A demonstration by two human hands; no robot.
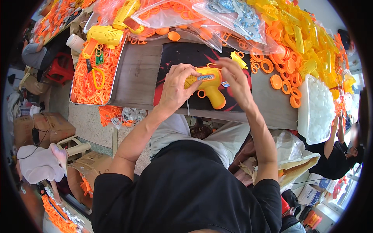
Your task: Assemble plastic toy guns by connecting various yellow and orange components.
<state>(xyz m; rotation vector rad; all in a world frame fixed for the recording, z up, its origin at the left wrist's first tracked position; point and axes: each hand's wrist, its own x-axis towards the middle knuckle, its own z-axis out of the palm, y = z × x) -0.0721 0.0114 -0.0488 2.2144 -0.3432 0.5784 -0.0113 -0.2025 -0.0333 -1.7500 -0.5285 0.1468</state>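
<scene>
A yellow plastic toy gun [211, 82] with an orange front end and an orange-tipped grip lies over the dark mat [171, 58]. Around its rear end, my left hand [178, 83] is closed, with thumb and forefinger by the blue label on its side. My right hand [236, 79] is at the front end, its fingers stretched and slightly bent; their exact contact is blurred. By those fingertips shows the edge of an orange ring [211, 65]. Another small orange ring [201, 93] is beside the grip, and a small yellow part [238, 60] lies just beyond my right hand.
At the left stands a metal tray [116, 79] of orange parts, with yellow toy guns [105, 35] and green-handled cutters [99, 56]. Clear bags [167, 17] line the back. Orange rings [276, 82] and a white tub [307, 128] of translucent pieces are right. A co-worker [330, 155] sits beyond.
</scene>
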